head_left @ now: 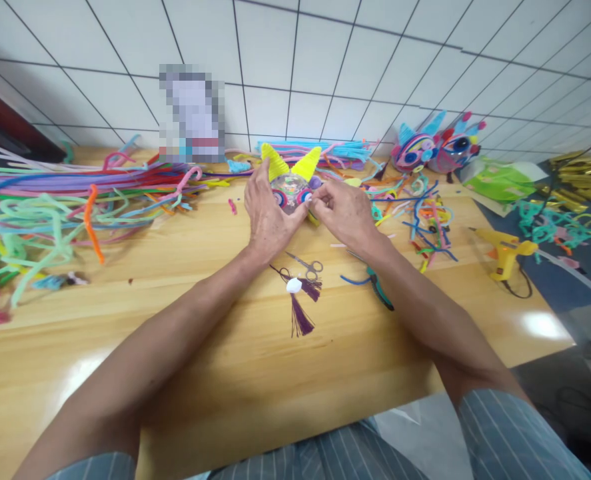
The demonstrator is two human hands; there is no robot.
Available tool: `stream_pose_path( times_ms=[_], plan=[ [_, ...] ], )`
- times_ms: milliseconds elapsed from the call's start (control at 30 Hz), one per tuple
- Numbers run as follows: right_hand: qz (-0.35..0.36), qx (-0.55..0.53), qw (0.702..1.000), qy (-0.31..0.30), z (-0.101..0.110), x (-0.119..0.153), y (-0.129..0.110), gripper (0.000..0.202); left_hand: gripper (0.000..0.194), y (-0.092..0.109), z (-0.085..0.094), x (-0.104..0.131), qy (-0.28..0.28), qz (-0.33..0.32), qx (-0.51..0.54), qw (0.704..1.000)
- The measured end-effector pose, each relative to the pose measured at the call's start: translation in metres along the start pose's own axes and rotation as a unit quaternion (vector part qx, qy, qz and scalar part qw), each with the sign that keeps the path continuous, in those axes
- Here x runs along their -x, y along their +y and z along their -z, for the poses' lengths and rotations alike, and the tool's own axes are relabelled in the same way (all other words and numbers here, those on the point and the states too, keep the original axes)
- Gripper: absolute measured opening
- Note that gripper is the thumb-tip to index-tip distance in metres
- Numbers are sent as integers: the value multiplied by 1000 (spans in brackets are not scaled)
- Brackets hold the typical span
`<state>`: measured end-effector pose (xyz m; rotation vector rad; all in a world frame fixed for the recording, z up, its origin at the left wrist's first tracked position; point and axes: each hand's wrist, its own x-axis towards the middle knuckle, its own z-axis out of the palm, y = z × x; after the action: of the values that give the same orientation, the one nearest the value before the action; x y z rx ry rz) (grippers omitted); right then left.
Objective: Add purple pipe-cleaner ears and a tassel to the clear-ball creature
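Observation:
A clear round craft figure (289,183) with yellow pipe-cleaner ears and red, white and blue ringed eyes stands upright near the middle of the table. Its left side is gripped by my left hand (268,217), thumb across the lower front. My right hand (345,208) pinches at the eye on the figure's right; what lies between those fingertips is too small to make out. Below the hands lie small scissors (311,267) and dark purple tassels (301,317) with a white piece (294,285). Teal-handled pliers (379,290) rest partly behind my right forearm.
Bundled and loose pipe cleaners (40,207) cover the table's left side. More coloured scraps (430,220) lie right of the figure. A yellow glue gun (506,253) stands near the right edge. Two finished-looking figures (415,150) sit by the tiled wall (320,60).

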<state>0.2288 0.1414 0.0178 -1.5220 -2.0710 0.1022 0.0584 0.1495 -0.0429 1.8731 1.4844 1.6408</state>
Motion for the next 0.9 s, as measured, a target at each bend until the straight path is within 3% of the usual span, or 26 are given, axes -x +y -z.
stream_pose_path(
  times_ms=[900],
  plan=[
    [9, -9, 999, 33, -3, 11, -1, 11, 93, 2, 2, -3, -15, 25, -11, 1000]
  ],
)
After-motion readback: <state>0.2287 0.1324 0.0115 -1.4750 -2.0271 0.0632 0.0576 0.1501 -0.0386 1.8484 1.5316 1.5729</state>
